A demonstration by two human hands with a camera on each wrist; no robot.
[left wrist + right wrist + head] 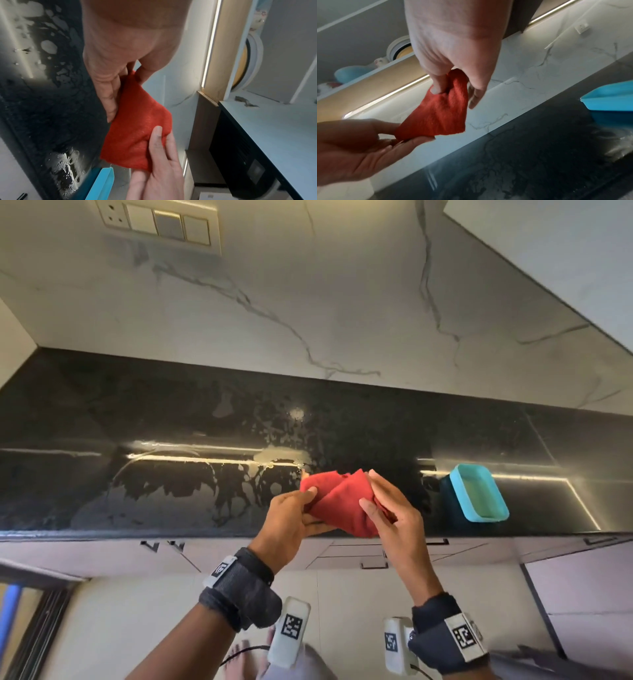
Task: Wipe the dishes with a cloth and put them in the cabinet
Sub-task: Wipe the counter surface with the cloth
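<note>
I hold the red cloth (337, 503) up in the air with both hands, just over the front edge of the black counter (137, 422). My left hand (291, 518) pinches one end of it, with my thumb on top and my fingers curled under. My right hand (388, 511) pinches the other end between my thumb and first fingers, and the rest of those fingers stick out fairly straight. In the right wrist view the cloth (440, 113) hangs from my right fingertips (436, 89) and runs down to my left hand (359, 146). In the left wrist view the cloth (137, 128) is folded over and soft, a little fuzzy, all one red color. It is bunched and creased in the middle. A blue dish (479, 493) sits on the counter just to the right of my right hand, not touching the cloth. The counter has wet patches (191, 484) and shiny splashes on it. Behind it is a white marble wall (308, 302) with a switch plate (161, 224) high up. In the right wrist view, a shelf up above holds a blue bowl (351, 75) and some plates (399, 47).
</note>
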